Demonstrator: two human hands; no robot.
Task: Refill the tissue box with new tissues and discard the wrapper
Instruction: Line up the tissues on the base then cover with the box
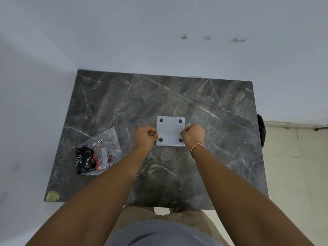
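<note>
A white square tissue box (170, 130) lies upside down in the middle of the dark marble table (124, 103), its base up with round black feet at the corners. My left hand (145, 137) grips its left edge and my right hand (193, 135) grips its right edge, fingers curled against the sides. A crumpled clear plastic wrapper (98, 151) with a black and red printed label lies on the table to the left, apart from both hands. The tissues themselves are not visible.
The table stands in a corner against white walls at the back and left. A black bag (261, 130) hangs just past the table's right edge, above a light tiled floor (292, 166). A taped patch (52, 196) marks the front left corner.
</note>
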